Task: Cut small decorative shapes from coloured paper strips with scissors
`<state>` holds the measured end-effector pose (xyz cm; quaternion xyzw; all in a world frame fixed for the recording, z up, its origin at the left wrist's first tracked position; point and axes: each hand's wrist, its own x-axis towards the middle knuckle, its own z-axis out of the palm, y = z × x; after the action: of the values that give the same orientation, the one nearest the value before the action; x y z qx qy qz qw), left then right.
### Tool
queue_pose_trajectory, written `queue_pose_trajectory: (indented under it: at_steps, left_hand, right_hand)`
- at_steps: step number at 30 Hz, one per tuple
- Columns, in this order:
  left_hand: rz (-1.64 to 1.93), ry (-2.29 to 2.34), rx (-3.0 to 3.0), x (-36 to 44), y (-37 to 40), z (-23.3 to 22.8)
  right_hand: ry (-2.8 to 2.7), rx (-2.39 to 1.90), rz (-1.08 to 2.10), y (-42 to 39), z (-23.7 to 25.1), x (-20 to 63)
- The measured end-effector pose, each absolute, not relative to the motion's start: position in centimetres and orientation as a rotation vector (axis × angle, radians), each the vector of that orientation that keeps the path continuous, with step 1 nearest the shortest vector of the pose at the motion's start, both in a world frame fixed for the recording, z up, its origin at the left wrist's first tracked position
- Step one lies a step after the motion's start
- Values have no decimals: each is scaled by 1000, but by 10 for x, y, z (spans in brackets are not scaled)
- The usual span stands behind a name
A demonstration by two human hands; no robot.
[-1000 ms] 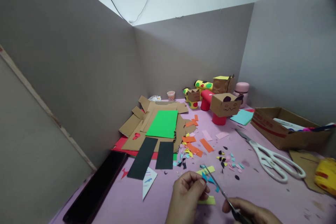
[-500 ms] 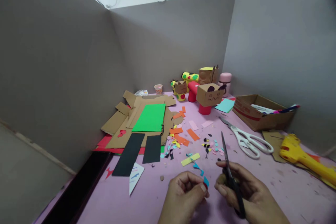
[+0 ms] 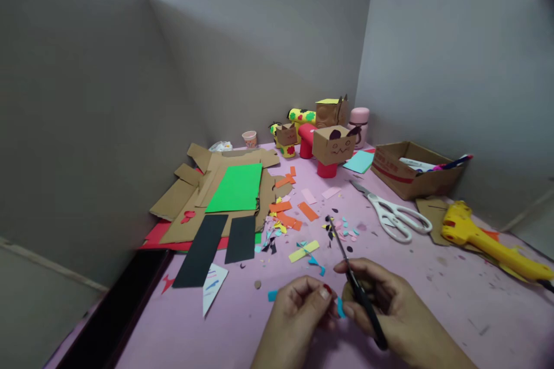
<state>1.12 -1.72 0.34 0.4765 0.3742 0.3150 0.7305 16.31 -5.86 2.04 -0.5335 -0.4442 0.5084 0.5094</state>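
White scissors (image 3: 396, 218) lie beside cardboard box (image 3: 409, 176).

Bare pink tabletop (image 3: 437, 294) lies open to my right, out to the yellow glue gun (image 3: 485, 239). Ahead, paper scraps (image 3: 303, 230) litter the way; white scissors (image 3: 392, 216) lie just past them. Left, black paper strips (image 3: 216, 245) and a cardboard pile (image 3: 208, 184) crowd the grey partition wall (image 3: 86, 127). Cardboard box (image 3: 411, 170) blocks far right.

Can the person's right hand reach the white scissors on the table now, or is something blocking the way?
Probably yes, but not freely. The white scissors lie in the open, beyond the right hand, with only small paper scraps between. However, that hand already holds small dark scissors, so its grip is occupied.
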Motion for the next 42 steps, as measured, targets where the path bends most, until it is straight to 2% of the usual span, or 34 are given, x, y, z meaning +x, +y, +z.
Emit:
queue_pose_trajectory:
  at_steps: [13,21,30,42]
  left_hand:
    - [574,931,1146,10,-19,27]
    - [658,946,1136,9,-17,26]
    - [672,943,1125,11,-18,21]
    - [497,947,1182,7,-17,30]
  right_hand:
    - [-1087,-1297,1276,-61,25,161]
    - [-984,-1250,1210,-60,24,161]
    - [-1010,-1290,1280,-61,19,158]
    - [-1012,-1237,1241,-57,20,164]
